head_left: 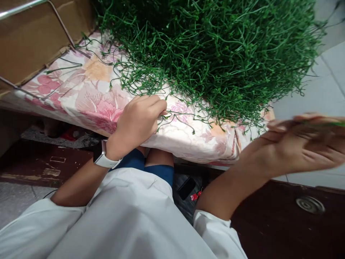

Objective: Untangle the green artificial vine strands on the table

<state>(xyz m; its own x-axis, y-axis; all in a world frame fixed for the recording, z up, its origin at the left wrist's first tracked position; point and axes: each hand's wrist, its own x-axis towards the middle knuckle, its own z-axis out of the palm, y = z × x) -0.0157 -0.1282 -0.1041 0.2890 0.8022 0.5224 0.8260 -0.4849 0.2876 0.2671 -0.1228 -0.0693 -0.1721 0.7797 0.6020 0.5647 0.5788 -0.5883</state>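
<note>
My left hand [142, 118], with a white-strapped watch on its wrist, is closed in a pinch at the cloth's front edge. Thin green stems [180, 114] with small knobbed tips stick out from its fingertips and lie over the cloth. Off to the right, my right hand [309, 145] is raised, palm up, smeared by motion, with its fingers curled. A green stem [335, 123] runs along those fingers and out at the right edge of the view. A large heap of tangled green stems [215, 57] lies beyond both hands.
A flowered cloth [99, 111] covers the work surface. At the left stand a cardboard box [29, 39] and a bent metal wire frame [60, 25]. Below are a dark phone-like object [186, 187], a red item [195, 195] and dark brown wood [280, 216] with a round metal fitting [309, 204].
</note>
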